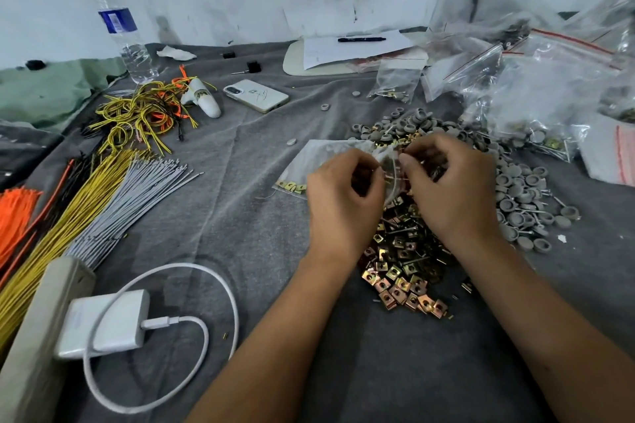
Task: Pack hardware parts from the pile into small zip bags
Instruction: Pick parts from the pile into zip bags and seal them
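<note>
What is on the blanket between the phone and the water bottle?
In the head view, a white plastic gadget and a tangle of yellow, orange and black wires lie between the phone and the water bottle.

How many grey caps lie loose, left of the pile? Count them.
3: one cap nearest the paper, one by the phone, one beside the bag. Others may be hidden.

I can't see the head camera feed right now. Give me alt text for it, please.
Both hands, left hand and right hand, pinch the mouth of a small clear zip bag above a pile of brass square clips on a grey cloth. Grey caps lie to the right, wire bundles and a white charger to the left.
</note>
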A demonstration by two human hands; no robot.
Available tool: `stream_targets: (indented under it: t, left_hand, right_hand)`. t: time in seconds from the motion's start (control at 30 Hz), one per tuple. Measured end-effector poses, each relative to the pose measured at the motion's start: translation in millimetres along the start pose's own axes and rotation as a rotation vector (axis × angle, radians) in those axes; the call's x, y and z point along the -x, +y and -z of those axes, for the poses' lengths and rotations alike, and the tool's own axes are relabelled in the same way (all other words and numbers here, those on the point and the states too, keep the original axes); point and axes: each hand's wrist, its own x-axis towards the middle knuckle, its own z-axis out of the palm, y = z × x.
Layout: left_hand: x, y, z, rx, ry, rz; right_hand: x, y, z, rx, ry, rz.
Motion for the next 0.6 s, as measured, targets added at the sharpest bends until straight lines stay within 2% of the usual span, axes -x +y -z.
stream_targets:
  t: [0.07,0.13,0.47,0.6]
  left_hand:
    - [-1,1,2,0.042,0.026,0.076]
    - [-4,2,3,0.084,0.069,0.131]
    - [-26,-11,28,0.312,0.523,0.437]
    - [-28,-16,30,0.338,0.565,0.472]
  right_hand:
    - [0,1,0,0.034,0.048,-0.019]
    - [2,2,-2,0.101,0.019,-0.026]
    - [11,0,-16,0.365,-0.409,0.194]
    - [11,-8,-20,0.486,-0.513,0.193]
